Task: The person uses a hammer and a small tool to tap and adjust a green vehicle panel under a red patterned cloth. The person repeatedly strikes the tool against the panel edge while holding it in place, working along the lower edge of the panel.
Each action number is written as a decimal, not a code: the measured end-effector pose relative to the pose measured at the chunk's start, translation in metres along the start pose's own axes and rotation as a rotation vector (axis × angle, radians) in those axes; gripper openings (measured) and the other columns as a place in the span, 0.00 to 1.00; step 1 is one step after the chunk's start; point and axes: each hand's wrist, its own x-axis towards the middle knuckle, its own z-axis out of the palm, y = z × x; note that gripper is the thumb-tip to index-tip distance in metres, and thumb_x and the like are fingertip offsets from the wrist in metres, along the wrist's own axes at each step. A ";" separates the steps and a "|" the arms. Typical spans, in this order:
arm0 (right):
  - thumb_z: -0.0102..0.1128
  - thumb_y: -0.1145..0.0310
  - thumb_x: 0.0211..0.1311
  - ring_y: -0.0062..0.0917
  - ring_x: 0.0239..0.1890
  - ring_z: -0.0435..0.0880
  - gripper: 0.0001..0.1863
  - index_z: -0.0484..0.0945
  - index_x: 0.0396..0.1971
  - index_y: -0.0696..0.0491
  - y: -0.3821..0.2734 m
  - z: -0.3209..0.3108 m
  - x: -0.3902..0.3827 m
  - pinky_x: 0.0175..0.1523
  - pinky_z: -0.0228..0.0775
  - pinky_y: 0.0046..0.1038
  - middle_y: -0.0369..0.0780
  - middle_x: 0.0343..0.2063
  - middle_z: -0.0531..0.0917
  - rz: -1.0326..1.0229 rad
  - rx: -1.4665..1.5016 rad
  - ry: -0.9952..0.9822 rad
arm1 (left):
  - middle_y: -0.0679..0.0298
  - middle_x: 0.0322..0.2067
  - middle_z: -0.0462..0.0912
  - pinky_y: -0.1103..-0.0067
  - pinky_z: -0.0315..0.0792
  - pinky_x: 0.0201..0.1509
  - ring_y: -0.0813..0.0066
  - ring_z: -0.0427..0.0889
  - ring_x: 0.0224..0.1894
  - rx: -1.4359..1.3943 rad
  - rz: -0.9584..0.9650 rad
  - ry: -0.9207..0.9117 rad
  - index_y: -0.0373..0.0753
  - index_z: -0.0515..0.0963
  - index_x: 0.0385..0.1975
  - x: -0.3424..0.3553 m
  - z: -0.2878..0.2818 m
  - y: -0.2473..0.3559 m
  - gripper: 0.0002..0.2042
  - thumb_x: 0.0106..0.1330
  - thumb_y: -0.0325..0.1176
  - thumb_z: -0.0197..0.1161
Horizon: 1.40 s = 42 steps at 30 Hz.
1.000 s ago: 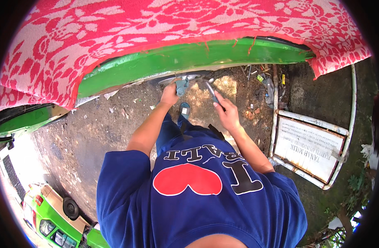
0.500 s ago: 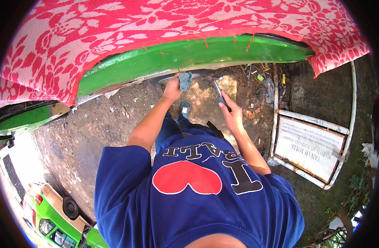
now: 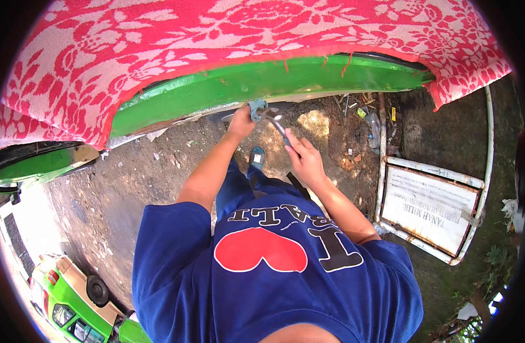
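My left hand [image 3: 241,122] is closed on a bunched blue-grey cloth [image 3: 257,109], just below the lower edge of a green car panel [image 3: 216,91]. Whether something is wrapped inside the cloth cannot be told. In my right hand [image 3: 306,160] is a hammer [image 3: 281,127] with a metal shaft, gripped by its dark handle. Its head is right beside the cloth; whether the two touch is unclear. A red and pink floral blanket [image 3: 262,28] drapes over the car above the panel.
A white metal-framed sign [image 3: 428,203] lies at the right. Litter and a plastic bag [image 3: 374,128] are scattered on the dirt ground [image 3: 176,148]. Another green vehicle [image 3: 73,303] stands at the lower left. My sandalled foot [image 3: 257,158] is below my hands.
My right hand has moved left, bringing the hammer head from apart to right beside the cloth. My left hand has stayed nearly in place.
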 end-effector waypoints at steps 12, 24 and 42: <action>0.62 0.71 0.66 0.31 0.39 0.84 0.25 0.75 0.64 0.46 0.029 -0.011 -0.012 0.50 0.74 0.29 0.46 0.39 0.85 0.200 0.124 0.056 | 0.47 0.48 0.81 0.62 0.76 0.53 0.44 0.80 0.50 0.032 -0.108 0.000 0.40 0.77 0.49 -0.018 0.011 -0.013 0.17 0.59 0.29 0.64; 0.63 0.72 0.66 0.23 0.44 0.84 0.25 0.75 0.64 0.50 0.016 -0.014 -0.026 0.55 0.72 0.25 0.46 0.43 0.86 0.321 0.166 -0.066 | 0.47 0.48 0.81 0.62 0.76 0.52 0.43 0.80 0.50 0.124 -0.096 -0.084 0.41 0.76 0.51 -0.015 0.013 -0.021 0.19 0.59 0.30 0.64; 0.58 0.68 0.69 0.45 0.37 0.84 0.22 0.76 0.63 0.42 0.034 0.017 -0.004 0.43 0.75 0.39 0.49 0.36 0.84 0.234 -0.090 -0.116 | 0.47 0.40 0.83 0.65 0.75 0.49 0.44 0.81 0.45 -0.042 -0.167 -0.038 0.37 0.78 0.43 0.033 -0.004 -0.011 0.13 0.60 0.33 0.65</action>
